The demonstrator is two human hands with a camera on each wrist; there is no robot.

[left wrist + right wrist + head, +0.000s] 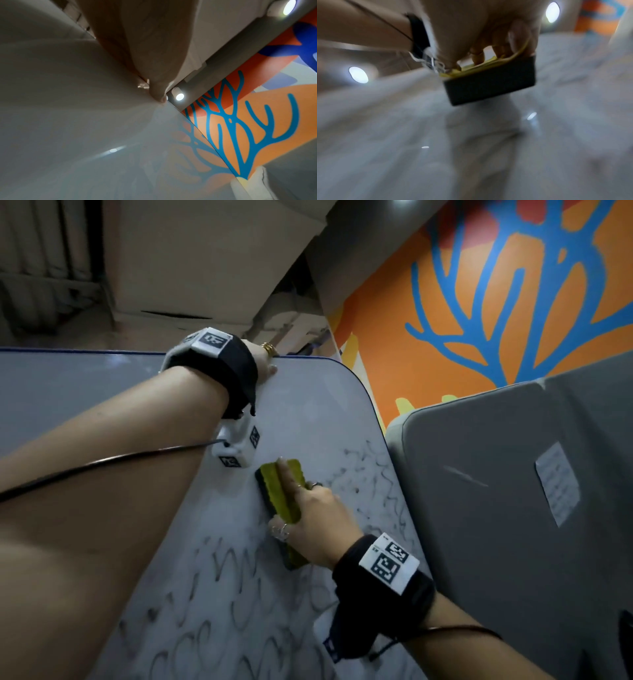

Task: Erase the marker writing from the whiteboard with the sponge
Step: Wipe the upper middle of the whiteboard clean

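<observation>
A white whiteboard (308,412) with a dark blue rim stands tilted before me. Smeared black marker writing (239,604) covers its lower part and the strip near its right edge (376,474). My right hand (315,518) grips a yellow sponge (284,498) with a dark underside (489,86) and presses it flat on the board's middle, forefinger stretched along its back. My left hand (265,361) holds the board's top edge, fingers curled over the rim and mostly hidden behind it. The thumb (157,93) lies on the board's front face.
A grey padded panel (513,508) with a white paper label (556,484) stands right beside the board's right edge. An orange wall with blue coral shapes (496,302) rises behind. Ceiling spotlights (179,96) show above.
</observation>
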